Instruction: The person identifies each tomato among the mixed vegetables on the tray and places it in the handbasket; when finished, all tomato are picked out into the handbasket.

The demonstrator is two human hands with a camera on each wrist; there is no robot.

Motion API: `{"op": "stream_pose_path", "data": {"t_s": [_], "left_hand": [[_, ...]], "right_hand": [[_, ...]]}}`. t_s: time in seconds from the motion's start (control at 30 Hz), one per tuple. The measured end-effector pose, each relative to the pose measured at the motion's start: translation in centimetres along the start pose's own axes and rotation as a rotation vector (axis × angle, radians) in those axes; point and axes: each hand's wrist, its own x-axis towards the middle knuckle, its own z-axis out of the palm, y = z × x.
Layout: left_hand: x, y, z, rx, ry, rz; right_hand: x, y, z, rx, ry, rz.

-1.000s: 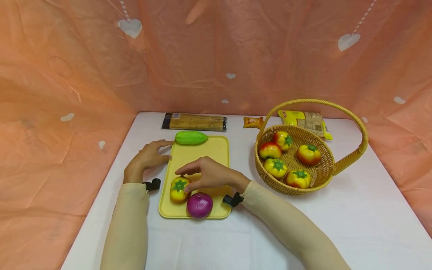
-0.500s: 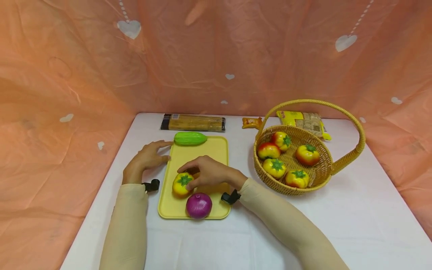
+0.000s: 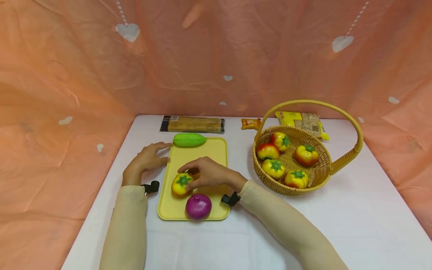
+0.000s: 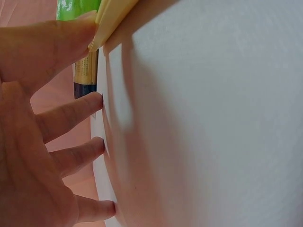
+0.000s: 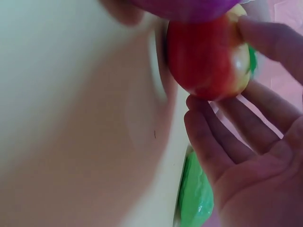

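Observation:
My right hand grips a yellow-and-red tomato with a green star-shaped top, low over the left half of the yellow tray. In the right wrist view the thumb lies on one side of the tomato and the fingers on the other. A purple onion sits by the tray's near edge, just in front of the tomato. My left hand rests at the tray's left edge, fingers spread. In the left wrist view its thumb touches the tray rim and its fingertips meet the white tabletop.
A green gourd-like vegetable lies at the tray's far left corner. Behind it is a packet of dry noodles. To the right stands a wicker basket with a tall handle and several tomatoes. A small orange packet and a yellow bag lie behind it.
My right fingers have closed round the tomato, which has shifted slightly right and away from me. The left hand keeps its place at the tray edge.

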Motion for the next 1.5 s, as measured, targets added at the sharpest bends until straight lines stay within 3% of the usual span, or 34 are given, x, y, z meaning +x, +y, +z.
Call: {"op": "stream_pose_path", "data": {"t_s": [0.67, 0.97, 1.27, 1.5], "left_hand": [[0.0, 0.2, 0.0, 0.007, 0.009, 0.026], [0.1, 0.1, 0.0, 0.018, 0.003, 0.03], [0.2, 0.0, 0.1, 0.014, 0.006, 0.021], [0.1, 0.0, 0.1, 0.009, 0.005, 0.007]], "right_hand": [[0.2, 0.3, -0.1, -0.038, -0.043, -0.049], [0.4, 0.2, 0.1, 0.01, -0.055, -0.034], [-0.8, 0.3, -0.4, 0.098, 0.057, -0.028], [-3.7, 0.0, -1.5, 0.107, 0.155, -0.018]]}}
